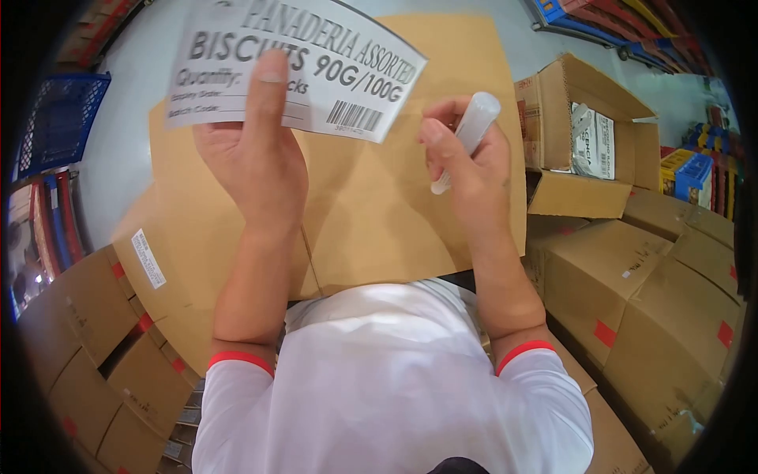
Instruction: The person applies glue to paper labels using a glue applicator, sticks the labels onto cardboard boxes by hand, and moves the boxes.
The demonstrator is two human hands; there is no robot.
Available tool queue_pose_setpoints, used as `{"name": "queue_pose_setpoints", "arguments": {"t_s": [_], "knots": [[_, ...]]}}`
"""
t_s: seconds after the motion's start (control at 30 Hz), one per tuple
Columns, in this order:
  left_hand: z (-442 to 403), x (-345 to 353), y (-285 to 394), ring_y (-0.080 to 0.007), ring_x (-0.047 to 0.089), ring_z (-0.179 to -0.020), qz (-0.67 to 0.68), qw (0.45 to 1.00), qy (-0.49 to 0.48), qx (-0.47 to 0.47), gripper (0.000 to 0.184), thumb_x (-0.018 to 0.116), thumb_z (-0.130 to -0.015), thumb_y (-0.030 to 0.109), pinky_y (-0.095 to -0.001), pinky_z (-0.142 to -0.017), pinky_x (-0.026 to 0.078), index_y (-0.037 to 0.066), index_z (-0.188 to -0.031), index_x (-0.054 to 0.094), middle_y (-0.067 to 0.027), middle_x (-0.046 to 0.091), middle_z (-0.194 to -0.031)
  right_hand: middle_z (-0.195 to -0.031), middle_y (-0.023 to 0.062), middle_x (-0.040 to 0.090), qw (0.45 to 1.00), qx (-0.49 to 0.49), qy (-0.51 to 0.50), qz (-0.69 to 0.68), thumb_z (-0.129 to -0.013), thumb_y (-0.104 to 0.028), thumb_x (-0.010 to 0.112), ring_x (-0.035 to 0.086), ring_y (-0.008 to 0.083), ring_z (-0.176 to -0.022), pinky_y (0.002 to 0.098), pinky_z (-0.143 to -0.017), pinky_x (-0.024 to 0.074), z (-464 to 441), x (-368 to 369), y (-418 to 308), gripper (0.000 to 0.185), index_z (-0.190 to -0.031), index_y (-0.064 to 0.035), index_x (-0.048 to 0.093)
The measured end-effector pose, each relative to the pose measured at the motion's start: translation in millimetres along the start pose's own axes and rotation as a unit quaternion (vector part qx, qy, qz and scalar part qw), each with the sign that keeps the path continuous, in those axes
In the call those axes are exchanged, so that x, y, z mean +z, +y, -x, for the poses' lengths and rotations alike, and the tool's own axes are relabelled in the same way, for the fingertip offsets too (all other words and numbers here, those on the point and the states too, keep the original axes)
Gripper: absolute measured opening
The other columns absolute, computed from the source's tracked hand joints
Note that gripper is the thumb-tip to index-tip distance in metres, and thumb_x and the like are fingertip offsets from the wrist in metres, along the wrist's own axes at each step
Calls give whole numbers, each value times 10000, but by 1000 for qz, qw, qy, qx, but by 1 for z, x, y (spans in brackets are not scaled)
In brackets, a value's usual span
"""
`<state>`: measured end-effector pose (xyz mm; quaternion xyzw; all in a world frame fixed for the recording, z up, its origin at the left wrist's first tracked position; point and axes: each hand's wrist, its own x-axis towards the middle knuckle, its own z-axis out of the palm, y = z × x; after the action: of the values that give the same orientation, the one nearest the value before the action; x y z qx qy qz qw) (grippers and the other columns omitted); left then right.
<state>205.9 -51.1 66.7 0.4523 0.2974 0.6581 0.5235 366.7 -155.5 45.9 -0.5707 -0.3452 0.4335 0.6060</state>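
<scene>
My left hand (264, 162) grips a white printed label (347, 83) between thumb and fingers, the thumb lying across its face. The label reads "Panaderia Assorted Biscuits 90G/100G" and has a barcode near its lower right corner. To the right, my right hand (480, 166) is closed around a whitish, translucent tube (479, 118), tilted with its rounded upper end pointing up and right. Its exact kind is unclear. Both hands are above a large flat brown cardboard surface (379, 213), and the label and tube are apart from each other.
At the right stands an open carton (545, 118) with a printed white sheet (594, 142) inside. Closed cartons (608, 261) with red tape are stacked below it. More cartons (99, 308) sit at the left, below a blue crate (63, 122). Stacked colored crates (616, 24) stand at the upper right.
</scene>
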Motion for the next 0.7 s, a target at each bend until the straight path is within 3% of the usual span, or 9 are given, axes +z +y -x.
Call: {"name": "queue_pose_setpoints", "arguments": {"t_s": [0.03, 0.13, 0.23, 0.37, 0.47, 0.53, 0.6, 0.67, 0.7], "knots": [[-1, 1, 4, -122, 674, -982, 77, 997, 19, 9, 249, 705, -978, 5, -273, -866, 545, -32, -1216, 640, -68, 701, -1142, -866, 9, 642, 1000, 3, 10, -27, -970, -201, 750, 519, 40, -641, 222, -545, 413, -3, 9, 1, 237, -1063, -14, 639], [1, 2, 12, -128, 666, -1046, 119, 992, 35, 5, 292, 688, -989, 9, -283, -937, 530, -12, -1271, 615, -70, 698, -1163, -825, 16, 640, 996, 7, 16, -87, -960, -247, 787, 514, 43, -603, 223, -508, 394, -11, 18, 3, 272, -1033, -24, 651], [5, -3, 10, -145, 660, -1120, 124, 992, -13, 8, 283, 646, -1025, 97, -310, -1012, 533, -30, -1272, 592, -87, 683, -1213, -784, 24, 639, 993, 19, 20, -119, -944, -252, 811, 507, 47, -574, 224, -488, 378, -13, 22, 0, 273, -1007, -30, 665], [7, -4, 8, -141, 659, -1144, 98, 995, -5, -29, 322, 624, -1043, 145, -316, -1003, 533, -29, -1311, 583, -85, 682, -1259, -729, 0, 627, 994, 17, 46, -99, -927, -224, 825, 498, 45, -555, 214, -492, 367, -15, 24, -7, 239, -950, -33, 682], [4, -8, 18, -129, 676, -1046, 147, 981, 37, -118, 325, 669, -1026, 170, -309, -934, 536, -37, -1267, 595, -87, 707, -1179, -714, -19, 624, 996, -29, 68, -51, -918, -200, 830, 493, 32, -561, 203, -500, 360, -16, 4, -20, 223, -901, -27, 691], [-3, -36, 7, -138, 686, -1011, 132, 963, -65, -227, 374, 656, -1034, 239, -307, -913, 541, -47, -1266, 591, -90, 717, -1138, -734, -15, 644, 996, -26, 74, 40, -915, -193, 831, 514, 34, -589, 199, -524, 374, -16, -22, -30, 215, -898, -19, 706], [0, -42, -5, -163, 698, -981, 66, 962, -57, -260, 322, 688, -1006, 208, -309, -905, 544, -21, -1226, 633, -93, 726, -1087, -754, -12, 663, 988, -23, 76, 131, -912, -186, 832, 534, 36, -616, 195, -548, 388, -18, -45, -34, 208, -895, -12, 720], [13, -39, -15, -175, 688, -1041, -197, 928, -168, -270, 248, 725, -975, 197, -309, -908, 546, 10, -1135, 694, -104, 708, -1183, -788, 3, 699, 960, -12, 58, 274, -908, -174, 828, 579, 58, -679, 229, -599, 436, -20, -64, -30, 195, -939, 3, 752], [18, -40, -24, -279, 604, -1283, -263, 919, -203, -212, 208, 761, -933, 191, -397, -1018, 510, 11, -1031, 727, -149, 659, -1345, -788, 3, 699, 960, -9, 59, 275, -908, -174, 828, 579, 58, -679, 229, -599, 436, -21, -71, -27, 195, -939, 3, 752]]}}
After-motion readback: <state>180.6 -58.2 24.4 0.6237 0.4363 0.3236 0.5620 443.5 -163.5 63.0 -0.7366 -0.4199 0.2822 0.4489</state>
